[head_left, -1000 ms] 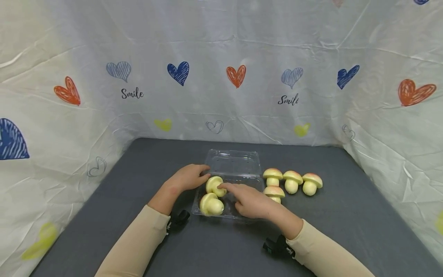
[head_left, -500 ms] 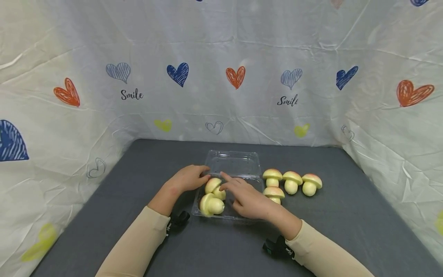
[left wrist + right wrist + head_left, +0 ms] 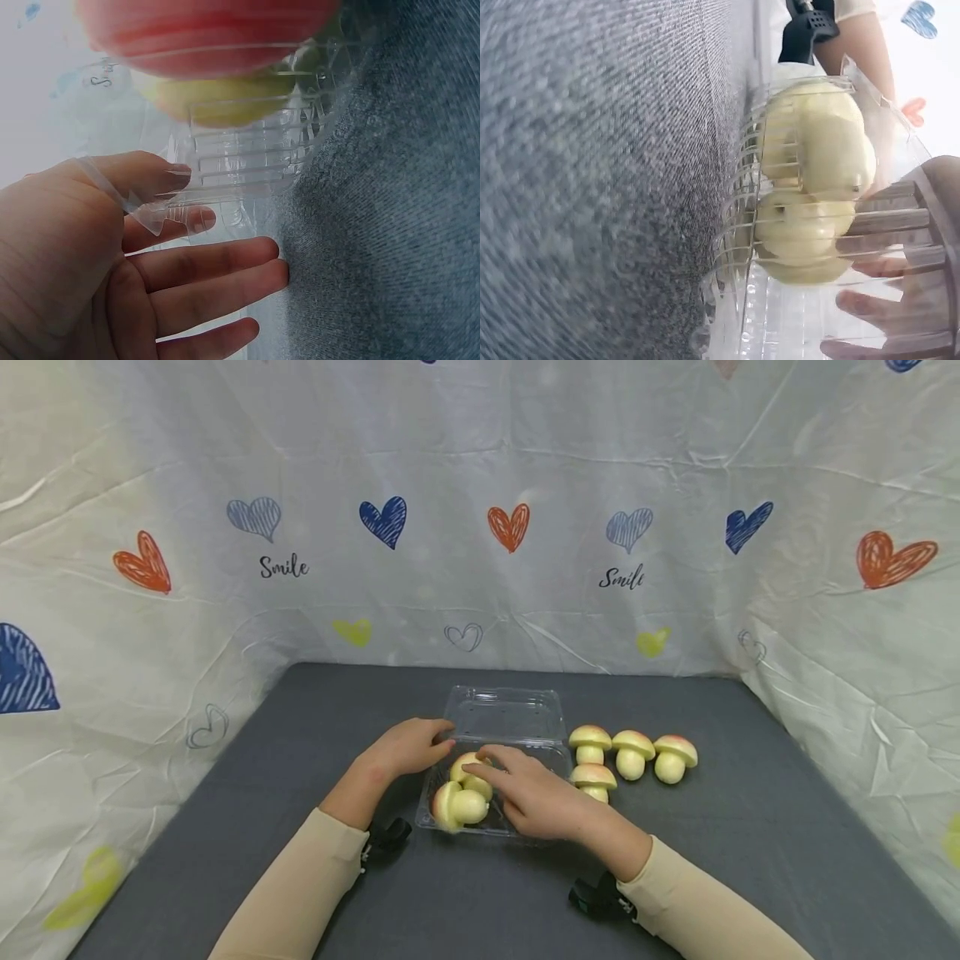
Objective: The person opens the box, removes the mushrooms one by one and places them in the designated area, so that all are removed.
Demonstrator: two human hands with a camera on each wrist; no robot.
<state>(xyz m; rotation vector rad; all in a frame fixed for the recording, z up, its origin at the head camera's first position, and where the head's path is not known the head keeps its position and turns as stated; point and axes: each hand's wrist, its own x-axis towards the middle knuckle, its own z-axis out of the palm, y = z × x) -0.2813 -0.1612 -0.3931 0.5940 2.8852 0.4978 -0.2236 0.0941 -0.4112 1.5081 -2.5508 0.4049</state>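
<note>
Two toy mushrooms lie in the left part of a clear plastic clamshell box [image 3: 501,832], the front mushroom [image 3: 468,807] close against the back mushroom [image 3: 461,766]. My left hand [image 3: 408,746] grips the box by its left edge near the hinge; in the left wrist view the thumb [image 3: 154,171] and index finger straddle the plastic rim while the other fingers extend loosely. My right hand [image 3: 542,795] reaches over the box, its extended fingers at the back mushroom. Through the box wall, the right wrist view shows both pale mushrooms [image 3: 829,142] and several fingertips behind the plastic.
The box's lid [image 3: 510,714] stands open at the back. Right of the box sit several more toy mushrooms [image 3: 632,753] with reddish caps, on a dark grey cloth-covered table [image 3: 360,693]. A white curtain [image 3: 442,585] with hearts hangs behind.
The back mushroom has turned and shifted slightly toward the front one, its reddish cap now showing. My right fingers have shifted over it. The left hand has kept its place.
</note>
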